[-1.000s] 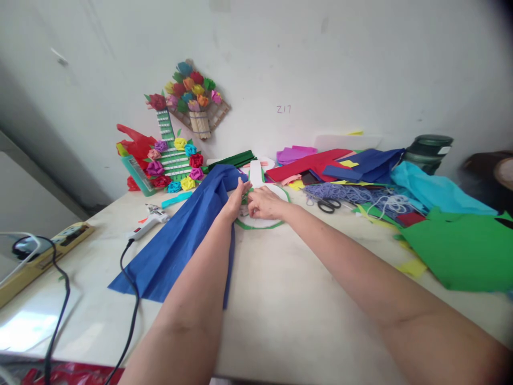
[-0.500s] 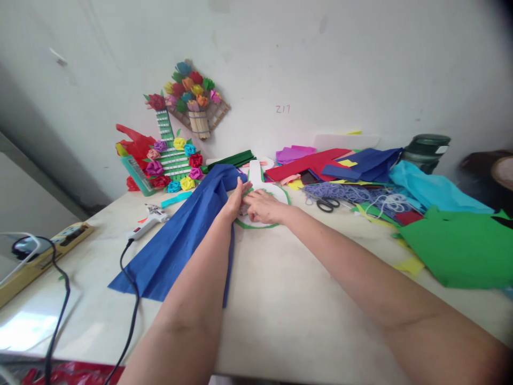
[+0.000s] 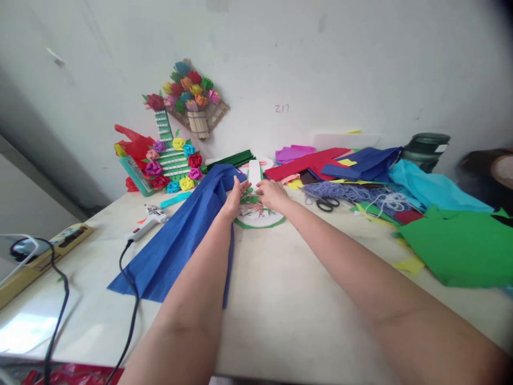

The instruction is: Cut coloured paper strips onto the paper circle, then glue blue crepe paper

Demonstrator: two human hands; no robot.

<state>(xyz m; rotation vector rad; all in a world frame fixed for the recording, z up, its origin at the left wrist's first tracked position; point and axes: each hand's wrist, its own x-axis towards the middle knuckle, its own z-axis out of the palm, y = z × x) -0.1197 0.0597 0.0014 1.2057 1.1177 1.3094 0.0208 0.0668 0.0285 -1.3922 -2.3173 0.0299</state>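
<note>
A pale wall (image 3: 320, 53) backs a wide, light-coloured table (image 3: 280, 299), seen from above by the person working at it. Both bare forearms reach forward across the table to its far middle.

A long sheet of blue crepe paper (image 3: 176, 246) runs diagonally from the near left up to the hands, passing under the left forearm. To the right lies a large green paper sheet (image 3: 460, 246). Beyond it are turquoise paper (image 3: 433, 192), red paper (image 3: 304, 163) and a tangle of purple yarn (image 3: 340, 191).

Between the hands lies a white round card (image 3: 258, 218) with a green edge, flat on the table. Its white handle (image 3: 254, 172) points toward the wall. Small green and pink pieces sit on the upper part of the card; the lower part shows bare white. Judging by that, the decorating looks begun but far from finished.

The left hand (image 3: 234, 197) rests at the card's left edge, beside the top of the blue paper. Its fingers are stretched out and its grip is open, holding nothing. The right hand (image 3: 273, 193) presses fingertips down near where the handle joins the card. Whether its grip pinches a small piece cannot be told.

Against the wall on the left stand paper-flower decorations (image 3: 176, 160). A glue gun (image 3: 146, 223) lies left of the blue paper, its black cable (image 3: 128, 310) trailing toward the near edge. Scissors (image 3: 327, 203) lie just right of the card.
</note>
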